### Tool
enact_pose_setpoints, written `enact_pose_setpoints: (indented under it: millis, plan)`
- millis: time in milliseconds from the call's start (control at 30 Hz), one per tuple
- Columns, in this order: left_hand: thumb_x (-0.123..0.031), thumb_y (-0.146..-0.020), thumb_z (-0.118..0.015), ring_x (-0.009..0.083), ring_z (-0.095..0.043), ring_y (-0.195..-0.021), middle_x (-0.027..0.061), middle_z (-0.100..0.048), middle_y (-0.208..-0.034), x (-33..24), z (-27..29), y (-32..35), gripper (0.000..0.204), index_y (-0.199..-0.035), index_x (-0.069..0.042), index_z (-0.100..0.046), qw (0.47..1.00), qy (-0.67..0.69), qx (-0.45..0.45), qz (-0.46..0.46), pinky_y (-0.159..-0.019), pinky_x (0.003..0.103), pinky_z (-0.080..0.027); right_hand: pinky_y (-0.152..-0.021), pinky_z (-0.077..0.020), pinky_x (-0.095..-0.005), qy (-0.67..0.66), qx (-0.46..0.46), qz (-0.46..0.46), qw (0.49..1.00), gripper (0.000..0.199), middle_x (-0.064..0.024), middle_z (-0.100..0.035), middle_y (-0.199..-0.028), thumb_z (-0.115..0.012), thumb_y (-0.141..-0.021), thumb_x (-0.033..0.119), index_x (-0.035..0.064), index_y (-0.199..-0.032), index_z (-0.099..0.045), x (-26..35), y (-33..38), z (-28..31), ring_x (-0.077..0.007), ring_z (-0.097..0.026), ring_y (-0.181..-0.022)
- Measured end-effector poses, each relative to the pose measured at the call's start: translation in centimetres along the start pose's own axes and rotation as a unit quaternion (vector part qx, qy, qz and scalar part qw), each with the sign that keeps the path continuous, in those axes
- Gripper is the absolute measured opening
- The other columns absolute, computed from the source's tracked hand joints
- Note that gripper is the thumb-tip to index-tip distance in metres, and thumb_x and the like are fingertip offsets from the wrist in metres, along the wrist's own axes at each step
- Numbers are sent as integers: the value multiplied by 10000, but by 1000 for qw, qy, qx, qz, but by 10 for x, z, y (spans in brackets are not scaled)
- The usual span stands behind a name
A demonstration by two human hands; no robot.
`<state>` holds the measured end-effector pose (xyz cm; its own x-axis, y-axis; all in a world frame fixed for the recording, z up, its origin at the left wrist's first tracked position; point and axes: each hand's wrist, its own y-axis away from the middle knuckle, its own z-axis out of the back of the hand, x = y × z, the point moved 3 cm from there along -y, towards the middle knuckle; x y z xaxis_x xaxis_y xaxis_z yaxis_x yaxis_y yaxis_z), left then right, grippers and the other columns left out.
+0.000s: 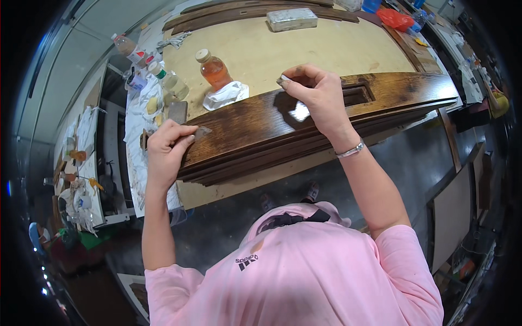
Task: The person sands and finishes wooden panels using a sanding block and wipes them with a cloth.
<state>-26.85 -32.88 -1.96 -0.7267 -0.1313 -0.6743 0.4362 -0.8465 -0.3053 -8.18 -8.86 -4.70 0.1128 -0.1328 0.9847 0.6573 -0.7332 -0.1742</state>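
A glossy dark-brown wooden board (244,127) with a curved far edge lies in front of me, on top of several similar boards. My left hand (166,149) is at the board's left end, thumb and forefinger pinched together at a small, thin grey scrap (203,131). Over the board's far edge, my right hand (318,95) is raised, its fingertips closed on a small whitish piece (283,80) whose kind I cannot make out. Beside that hand, a rectangular slot (356,95) is cut into the wood. Light reflects off the surface under my right hand.
Beyond the board stands a bottle of orange-brown liquid (214,70) by a crumpled white cloth (225,95). Another bottle with clear liquid (173,86) stands left. A grey block (178,111) lies nearby. Farther back are a wrapped brick-shaped block (292,19) and wooden strips (228,17).
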Motion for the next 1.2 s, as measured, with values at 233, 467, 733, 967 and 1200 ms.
enact_pose_setpoints:
  millis: [233,467,733,967,1200]
  plan:
    - [0,-902,-631,76,-573,-773,2,-665,-866,150,39,33,120,-970,17,-729,947,76,-244,193,-712,244,-466,-666,-458,-189,21,1,2,1000,180,-6,-666,-805,-725,-859,100,-46,-964,-707,2,0,-2,-39,-585,-737]
    - [-38,-903,-632,85,-571,-765,14,-672,-851,260,-28,63,183,-1048,46,-705,913,236,-145,300,-712,252,-475,-656,-482,-211,14,-4,21,1000,173,-33,-698,-766,-731,-848,102,-45,-940,-720,1,0,-2,-57,-614,-705]
    - [-66,-877,-653,160,-639,-1001,92,-686,-1138,127,3,-91,394,-1265,-5,-637,979,52,178,85,-879,292,-497,-651,-477,-206,0,-21,-7,1000,198,-27,-686,-755,-738,-831,107,-58,-937,-713,1,0,-2,-61,-604,-692]
    - [-197,-730,-784,371,-598,-1133,233,-613,-1239,145,-116,-155,779,-1440,-124,-473,803,-332,487,-90,-970,447,-479,-657,-495,-254,99,-32,55,993,154,-58,-665,-816,-739,-813,110,-10,-907,-716,1,-1,-1,-113,-609,-706]
    - [-227,-858,-632,416,-660,-1015,247,-674,-1099,219,-166,-151,459,-1277,-50,-568,858,-262,431,96,-836,470,-524,-681,-513,-289,21,-49,81,995,154,-111,-604,-832,-711,-776,93,-26,-872,-699,-2,0,-1,-175,-632,-738]
